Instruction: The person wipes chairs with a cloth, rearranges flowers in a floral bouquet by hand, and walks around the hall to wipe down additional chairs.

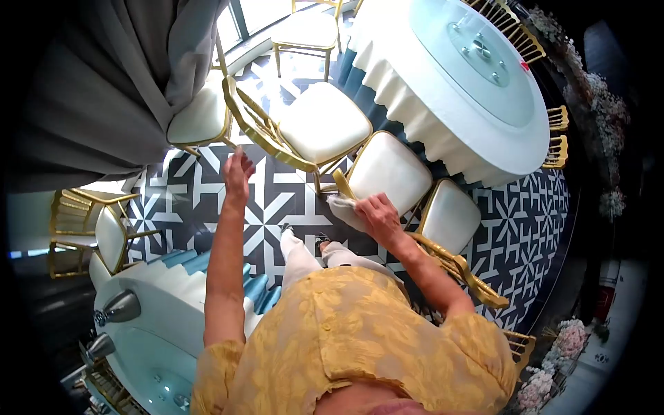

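A white cloth [348,211] is bunched in my right hand [379,216], whose fingers are closed on it. It lies against the gold top of a chair back [342,184], in front of a chair with a white seat [391,173]. My left hand [238,174] is stretched forward in the air, its fingers apart and holding nothing. Nearest to it are the gold chair back [259,128] of another white-seated chair [325,121] and a third chair [200,114] by the curtain. Whether my left fingertips touch any chair, I cannot tell.
A round table [443,90] with a white cloth and glass turntable [477,48] stands ahead right. A second table [138,287] is at my lower left, with chairs [111,232] beyond it. A grey curtain [104,90] hangs left. Patterned tiles [266,214] cover the floor.
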Tool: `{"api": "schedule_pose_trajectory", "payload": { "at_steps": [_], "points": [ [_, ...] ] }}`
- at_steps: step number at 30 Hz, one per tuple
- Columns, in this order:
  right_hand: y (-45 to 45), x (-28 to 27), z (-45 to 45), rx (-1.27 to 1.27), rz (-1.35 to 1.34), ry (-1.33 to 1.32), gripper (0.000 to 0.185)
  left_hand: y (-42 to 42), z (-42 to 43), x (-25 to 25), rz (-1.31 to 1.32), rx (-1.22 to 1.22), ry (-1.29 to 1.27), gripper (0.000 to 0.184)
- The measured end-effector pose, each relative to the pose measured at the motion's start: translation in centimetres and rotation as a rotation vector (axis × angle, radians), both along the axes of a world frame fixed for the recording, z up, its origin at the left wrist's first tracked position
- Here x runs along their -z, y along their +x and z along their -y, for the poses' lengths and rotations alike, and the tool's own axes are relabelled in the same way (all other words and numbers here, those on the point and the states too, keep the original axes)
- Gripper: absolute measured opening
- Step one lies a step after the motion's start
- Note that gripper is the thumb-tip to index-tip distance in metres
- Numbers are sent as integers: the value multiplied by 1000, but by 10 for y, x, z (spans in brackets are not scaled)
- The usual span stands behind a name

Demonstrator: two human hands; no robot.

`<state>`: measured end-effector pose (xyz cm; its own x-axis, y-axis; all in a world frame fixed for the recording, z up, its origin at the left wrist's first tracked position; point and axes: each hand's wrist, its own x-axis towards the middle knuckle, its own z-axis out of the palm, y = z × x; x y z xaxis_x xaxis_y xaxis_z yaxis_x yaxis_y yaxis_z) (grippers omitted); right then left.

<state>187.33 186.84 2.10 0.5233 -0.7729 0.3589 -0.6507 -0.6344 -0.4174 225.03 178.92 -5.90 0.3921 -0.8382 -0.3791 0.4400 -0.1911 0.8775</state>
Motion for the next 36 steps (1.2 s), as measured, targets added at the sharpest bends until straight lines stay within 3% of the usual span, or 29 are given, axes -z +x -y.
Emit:
{"api": "schedule_pose_trajectory", "payload": {
  "at_steps": [2,3,4,6,8,10,11,14,17,20,22,26,30,34,36],
  "points": [
    [-2,7,-17,138,-4,72,8,19,51,28,9,14,63,62],
    [0,6,-25,145,-6,66,8,17,67,20,23,41,104,64],
    [5,7,-29,236,-10,54,9,24,85,23,-10,159,92,56],
    [16,8,-33,353,-36,24,8,4,106,18,-97,17,15,48],
    [14,22,-34,430,-121,0,7,2,112,-5,-97,48,184,39],
    [16,21,-33,494,-129,-42,6,2,123,11,-244,30,242,32],
    [14,24,-33,496,-138,-45,6,-1,128,24,-318,-25,127,32],
    [15,20,-31,474,-165,-77,7,0,126,34,-126,-31,47,35],
    [17,19,-30,473,-150,-69,8,0,98,17,-131,-159,25,41],
    [19,20,-36,465,-108,-37,8,22,64,39,-115,-305,31,43],
    [16,19,-32,462,-72,-18,9,35,29,17,-175,-340,73,43],
    [12,17,-31,429,-90,22,9,95,-38,24,-209,-407,152,40],
    [7,20,-28,391,-43,60,9,172,-124,31,-248,-495,219,49],
    [7,15,-28,383,26,138,11,238,-223,29,-146,-469,207,49],
    [6,15,-26,384,36,160,11,262,-265,27,-147,-583,232,47]
  ]
}}
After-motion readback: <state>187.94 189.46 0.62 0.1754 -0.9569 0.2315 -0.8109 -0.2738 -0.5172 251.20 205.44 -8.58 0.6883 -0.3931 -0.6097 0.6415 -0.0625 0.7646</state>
